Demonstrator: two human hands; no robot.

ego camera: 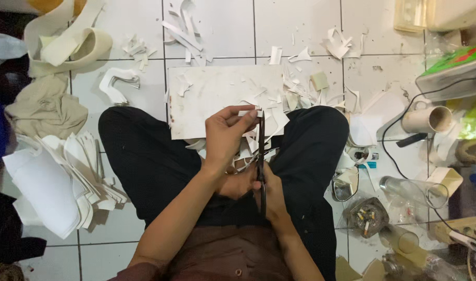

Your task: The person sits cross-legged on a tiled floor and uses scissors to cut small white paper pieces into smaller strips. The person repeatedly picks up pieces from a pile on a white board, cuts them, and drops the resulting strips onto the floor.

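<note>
I sit cross-legged on a white tiled floor in black trousers. My left hand (225, 136) pinches a small white paper piece (250, 112) at its fingertips, above a white board (217, 101) resting across my knees. My right hand (264, 195) grips the handles of dark scissors (261, 156), whose blades point up and away towards the paper piece. White paper offcuts (272, 127) lie on the board and in my lap around both hands.
A stack of cut white shapes (61, 177) lies at the left, with cloth and foam strips (66, 44) above it. At the right are a paper roll (429, 119), a black cable (389, 140), a glass bottle (412, 190), an ashtray (367, 216) and boxes.
</note>
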